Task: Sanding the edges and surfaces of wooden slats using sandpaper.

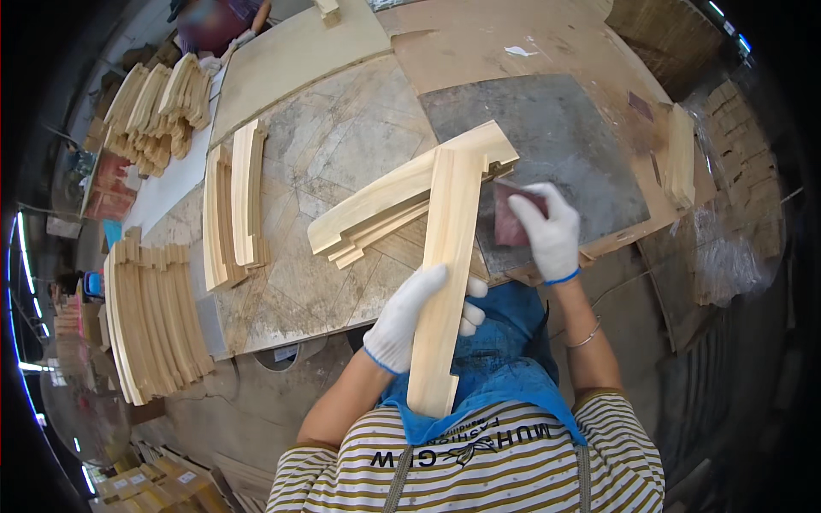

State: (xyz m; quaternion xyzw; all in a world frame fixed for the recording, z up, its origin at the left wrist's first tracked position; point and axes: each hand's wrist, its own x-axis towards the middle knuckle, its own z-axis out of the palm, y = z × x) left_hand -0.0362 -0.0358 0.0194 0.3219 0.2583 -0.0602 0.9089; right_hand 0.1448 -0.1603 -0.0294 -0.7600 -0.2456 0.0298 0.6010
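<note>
My left hand (pixel 398 325), in a white glove, is wrapped round a pale notched wooden slat (pixel 451 244). The slat's lower end is near my apron and its upper end rests over other wooden slats (pixel 389 190) on the worktable. In my gloved right hand (pixel 554 232) is a folded reddish-brown sheet of sandpaper (pixel 510 224), pinched between thumb and fingers. It is just right of the held slat, apart from it, above the dark board (pixel 547 120). Part of the left fingers is hidden behind the slat.
Two slats (pixel 248 197) lie on the table's left part. A long row of slats (pixel 158 316) stands at the left edge, with more stacks (pixel 162 103) beyond. One block (pixel 680 158) is at the right edge, near plastic-wrapped stock (pixel 735 188). A person (pixel 218 26) is at the far left.
</note>
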